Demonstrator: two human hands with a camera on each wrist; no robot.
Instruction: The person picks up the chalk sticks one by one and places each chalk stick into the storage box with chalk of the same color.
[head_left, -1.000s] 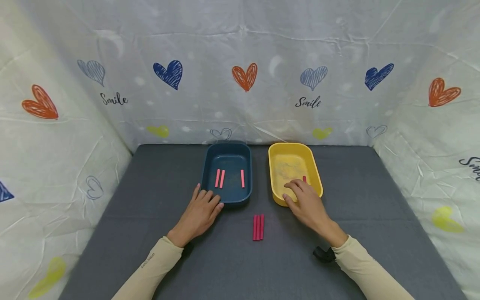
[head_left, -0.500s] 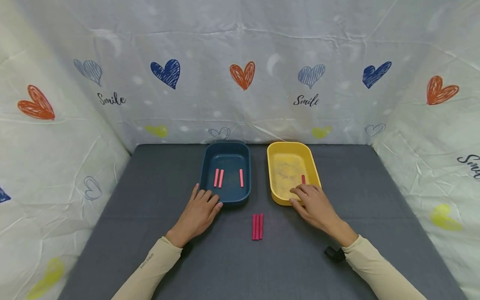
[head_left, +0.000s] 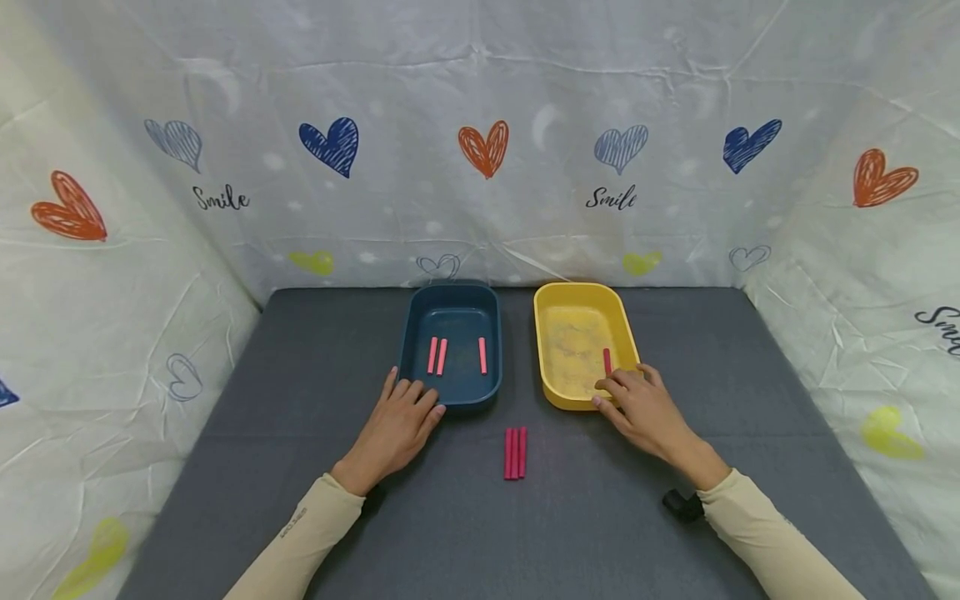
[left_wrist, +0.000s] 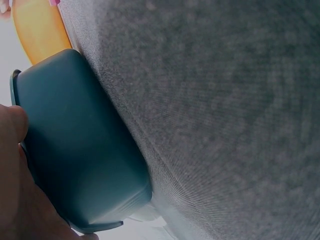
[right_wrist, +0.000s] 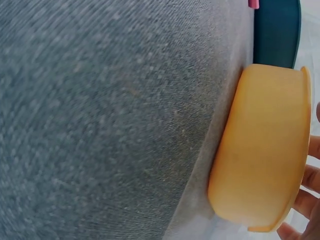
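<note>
My left hand [head_left: 396, 425] rests on the near left rim of the dark blue tray [head_left: 457, 397], its fingers loosely bent over the edge. Inside that tray lie two light pink sticks, one being the pink stick [head_left: 442, 357], and apart from them a third light pink stick [head_left: 482, 356]. Over the near right corner of the yellow tray [head_left: 553, 387] is my right hand [head_left: 651, 414], fingers spread and loosely bent along the rim. Just beyond those fingers a dark pink stick [head_left: 607, 361] lies in the yellow tray, its lower end hidden. I see nothing held in either hand.
Three dark pink sticks [head_left: 514, 454] lie side by side on the grey cloth [head_left: 480, 533], in front of the gap between the trays. A white curtain [head_left: 405, 200] printed with hearts stands behind and beside the table. A black wrist device [head_left: 682, 506] sits under my right wrist.
My right hand has shifted right and slightly nearer, from over the yellow tray's inside to its near right corner. More of the dark pink stick shows. The left hand stays on the blue tray.
</note>
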